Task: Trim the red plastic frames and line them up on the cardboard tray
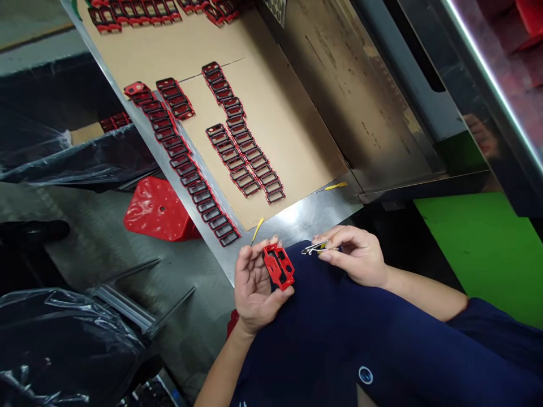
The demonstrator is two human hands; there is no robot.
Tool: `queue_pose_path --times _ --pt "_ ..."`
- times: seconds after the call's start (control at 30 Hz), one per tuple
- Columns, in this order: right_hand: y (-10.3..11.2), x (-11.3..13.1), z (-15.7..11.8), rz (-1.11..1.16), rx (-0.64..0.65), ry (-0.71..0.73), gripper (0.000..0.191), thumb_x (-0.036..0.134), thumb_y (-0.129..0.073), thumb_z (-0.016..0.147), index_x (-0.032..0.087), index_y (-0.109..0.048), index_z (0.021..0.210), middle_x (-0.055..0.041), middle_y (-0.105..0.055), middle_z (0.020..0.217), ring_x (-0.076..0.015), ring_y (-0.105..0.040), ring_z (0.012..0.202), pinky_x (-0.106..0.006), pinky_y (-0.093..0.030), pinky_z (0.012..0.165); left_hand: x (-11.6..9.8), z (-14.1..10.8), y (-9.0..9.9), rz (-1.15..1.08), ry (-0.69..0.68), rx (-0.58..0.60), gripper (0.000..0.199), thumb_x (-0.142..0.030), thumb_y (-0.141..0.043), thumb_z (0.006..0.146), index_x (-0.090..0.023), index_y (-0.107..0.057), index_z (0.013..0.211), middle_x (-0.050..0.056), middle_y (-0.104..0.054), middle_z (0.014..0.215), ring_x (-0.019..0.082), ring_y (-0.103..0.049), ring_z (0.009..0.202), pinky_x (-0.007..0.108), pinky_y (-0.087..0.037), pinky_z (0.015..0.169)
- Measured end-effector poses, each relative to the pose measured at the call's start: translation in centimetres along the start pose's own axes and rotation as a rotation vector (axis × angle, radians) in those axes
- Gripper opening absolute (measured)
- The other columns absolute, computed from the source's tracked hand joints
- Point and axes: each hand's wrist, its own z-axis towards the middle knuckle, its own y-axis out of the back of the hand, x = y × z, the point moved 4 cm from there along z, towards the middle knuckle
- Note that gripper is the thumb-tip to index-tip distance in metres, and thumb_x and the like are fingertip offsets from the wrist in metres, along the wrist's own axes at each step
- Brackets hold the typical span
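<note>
A metal table (314, 212) runs from the near middle away to the far left, most of its top covered by sheets of brown cardboard (271, 113). To its right stands a grey machine (424, 73) with a green panel (483, 243) below it. On the left, black plastic bags (63, 152) lie beside the table and another bag (55, 339) sits at the near left, with a red stool (156, 209) on the floor between them.

Rows of red and black plastic frames (246, 158) lie overlapping on the cardboard; one long row (186, 169) follows the table's left edge, a short row (175, 99) lies just beside it, and more frames (136, 11) line the far end. Two thin yellow strips (257, 229) lie on the bare metal at the near end, well apart from each other.

The person wears a dark blue shirt (365, 339). The left hand (254, 285) is cupped around a red plastic part (278, 266), fingers and thumb gripping its edges, held just off the table's near corner above the lap. The right hand (356, 254), near it on the right, pinches small metal clippers (314, 247) between thumb and fingers, their tips pointing left toward the red part without touching it.
</note>
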Motion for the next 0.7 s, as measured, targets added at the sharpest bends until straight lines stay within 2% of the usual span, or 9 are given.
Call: queue_pose_path --times 0.2,0.3,0.37,0.43,0.5,0.53,0.57,0.63,0.7 --pt "-0.2 -0.5 -0.1 -0.021 0.046 -0.036 0.025 0.026 -0.08 0.082 0.018 -0.061 0.095 -0.0074 -0.075 0.094 -0.019 -0.074 0.09 -0.031 -0.061 0.084 0.4 -0.3 0.3 0.056 0.051 0.009 0.08 -0.043 -0.075 0.085 -0.042 -0.031 0.151 0.011 -0.05 0.139 0.03 -0.058 0.13 0.055 -0.053 0.105" --pt "0.2 -0.9 0.0 -0.041 0.039 -0.077 0.029 0.03 -0.081 0.081 0.018 -0.06 0.098 -0.0071 -0.074 0.094 -0.0181 -0.073 0.089 -0.03 -0.059 0.083 0.6 -0.4 0.5 0.051 0.043 -0.008 0.078 -0.043 -0.076 0.083 -0.041 -0.035 0.149 0.01 -0.052 0.137 0.029 -0.059 0.129 0.054 -0.054 0.103" --pt "0.6 -1.4 0.2 -0.063 0.109 -0.147 0.024 0.033 -0.078 0.084 0.017 -0.064 0.094 -0.0063 -0.073 0.09 -0.0166 -0.072 0.085 -0.028 -0.058 0.08 1.3 1.1 1.5 0.088 0.031 -0.054 0.074 -0.043 -0.079 0.08 -0.037 -0.042 0.144 0.01 -0.054 0.134 0.028 -0.061 0.125 0.048 -0.056 0.101" --pt "0.8 -2.0 0.3 -0.089 0.317 -0.26 0.019 0.034 -0.073 0.087 0.015 -0.068 0.085 -0.0052 -0.072 0.084 -0.0143 -0.069 0.077 -0.025 -0.056 0.074 2.7 4.7 3.4 0.214 0.057 -0.134 0.068 -0.043 -0.08 0.078 -0.028 -0.048 0.136 0.011 -0.057 0.13 0.026 -0.064 0.119 0.042 -0.057 0.097" --pt "1.4 -2.8 0.3 -0.169 0.512 -0.371 0.02 0.033 -0.07 0.088 0.015 -0.072 0.078 -0.0043 -0.071 0.08 -0.0126 -0.066 0.072 -0.022 -0.052 0.069 4.7 10.7 6.1 0.476 0.168 -0.235 0.06 -0.042 -0.076 0.08 -0.02 -0.051 0.129 0.012 -0.062 0.123 0.023 -0.067 0.111 0.037 -0.056 0.095" --pt "1.9 -3.1 0.3 -0.235 0.547 -0.412 0.021 0.032 -0.07 0.087 0.015 -0.072 0.075 -0.0039 -0.07 0.079 -0.0121 -0.065 0.07 -0.021 -0.051 0.066 5.7 14.3 7.6 0.703 0.271 -0.287 0.056 -0.04 -0.074 0.081 -0.017 -0.052 0.127 0.012 -0.064 0.119 0.021 -0.067 0.108 0.035 -0.055 0.095" --pt "2.6 -3.4 0.4 -0.307 0.535 -0.444 0.021 0.032 -0.07 0.087 0.016 -0.073 0.074 -0.0035 -0.069 0.078 -0.0119 -0.063 0.068 -0.021 -0.049 0.064 6.6 17.9 9.1 0.947 0.39 -0.317 0.053 -0.041 -0.072 0.081 -0.017 -0.054 0.125 0.01 -0.066 0.117 0.02 -0.067 0.107 0.034 -0.053 0.097" --pt "3.8 -3.8 0.5 -0.408 0.443 -0.491 0.022 0.033 -0.068 0.086 0.016 -0.072 0.074 -0.0034 -0.068 0.077 -0.0125 -0.061 0.068 -0.022 -0.047 0.063 7.7 24.9 11.3 1.086 0.444 -0.386 0.052 -0.041 -0.073 0.08 -0.012 -0.058 0.121 0.014 -0.067 0.117 0.026 -0.063 0.115 0.041 -0.047 0.105" --pt "4.5 -4.0 0.3 -0.428 0.379 -0.518 0.022 0.035 -0.066 0.086 0.017 -0.073 0.075 -0.004 -0.068 0.079 -0.0138 -0.061 0.07 -0.024 -0.048 0.066 8.7 30.4 12.7 1.167 0.495 -0.416 0.049 -0.039 -0.076 0.076 -0.01 -0.063 0.113 0.019 -0.067 0.12 0.032 -0.061 0.119 0.046 -0.045 0.107"
